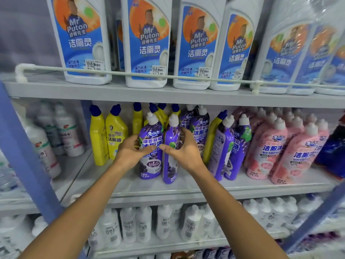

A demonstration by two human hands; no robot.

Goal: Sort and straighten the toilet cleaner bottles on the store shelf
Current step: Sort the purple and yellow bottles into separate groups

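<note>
Two bare forearms reach up from below, passing in front of a lower shelf packed with plain white plastic bottles (128, 225) directly beneath the hands. On the grey metal middle shelf (168, 191) the left hand (130, 151) grips a purple plastic toilet cleaner bottle with a white nozzle cap (150, 165). Its fingers are curled round the bottle's left side and the thumb lies across the label, which faces out. Right against that bottle, the right hand (183, 149) holds a second purple bottle (170, 171), fingers wrapped over its right side and thumb on the front. This one is turned side-on, so only a strip of label shows. The two thumb tips nearly meet where the bottles touch. Both bottles stand upright near the shelf's front edge.

Just left of the left hand stand two yellow plastic bottles with dark blue angled caps (98, 141). Just right of the right hand there are more purple bottles of the same kind (224, 152), with a yellow one poking up among them. Beyond those is a tight block of pink bottles with white caps (268, 152).

Behind the grip, yellow and purple bottles are mixed together in the back row (160, 109). Off to the left, past a blue upright post (28, 156), stand blurred white bottles with green and red bands (69, 135).

Above the hands, the upper shelf carries large white bottles with blue and orange labels (82, 40) behind a thin white guard rail (130, 74).
</note>
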